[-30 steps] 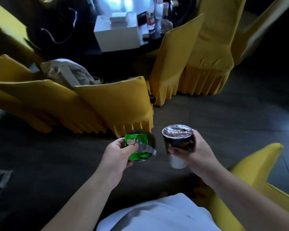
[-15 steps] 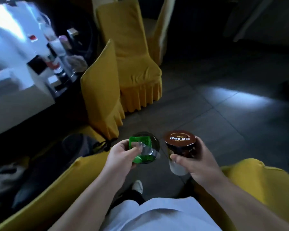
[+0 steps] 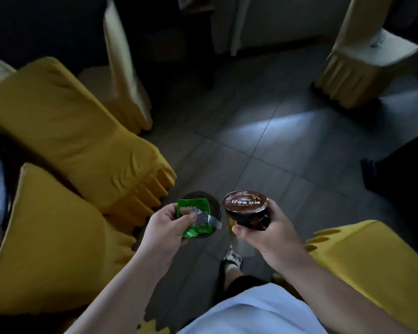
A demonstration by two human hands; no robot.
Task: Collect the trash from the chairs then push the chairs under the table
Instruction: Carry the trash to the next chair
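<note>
A brown-lidded cup (image 3: pixel 246 210) is gripped by the right hand (image 3: pixel 269 231), fingers curled round its side. Just left of it, a green wrapper (image 3: pixel 195 218) (with a silvery foil scrap and a dark round lid behind) is pinched in the left hand (image 3: pixel 165 227). Yellow-covered chairs (image 3: pixel 77 131) are seen left of the hands, another (image 3: pixel 372 259) beside the right forearm.

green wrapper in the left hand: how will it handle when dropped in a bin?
The green wrapper looks thin and crumpled under the left hand thumb, so probably floppy and very light. Its loose silvery foil flap sticks out, so it may snag or flutter. It sits against a dark round lid, which is likely stiffer.
</note>
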